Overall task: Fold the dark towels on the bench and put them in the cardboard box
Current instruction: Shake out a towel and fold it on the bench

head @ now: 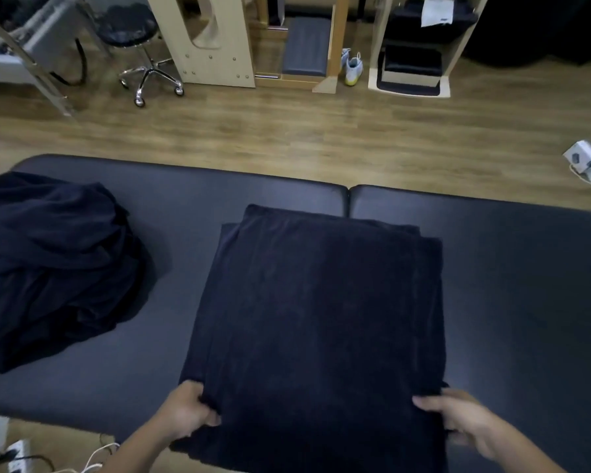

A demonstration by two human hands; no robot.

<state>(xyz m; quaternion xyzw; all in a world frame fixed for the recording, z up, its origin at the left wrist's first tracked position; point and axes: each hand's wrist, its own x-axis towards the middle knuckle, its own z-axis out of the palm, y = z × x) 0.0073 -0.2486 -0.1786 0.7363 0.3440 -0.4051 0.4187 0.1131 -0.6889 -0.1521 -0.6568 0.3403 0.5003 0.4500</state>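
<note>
Towel (318, 302) lies folded flat across the middle of the bench (509, 268) — left hand (188, 413) and right hand (464, 421) each pinch a near corner. Unfolded towels (48, 261) are heaped at the bench's left end.

Head camera looks forward and down, close over the bench (171, 199).

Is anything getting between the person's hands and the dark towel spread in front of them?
Nothing visible. The left hand and right hand grip the folded towel by its near corners. No cardboard box shows here.
</note>
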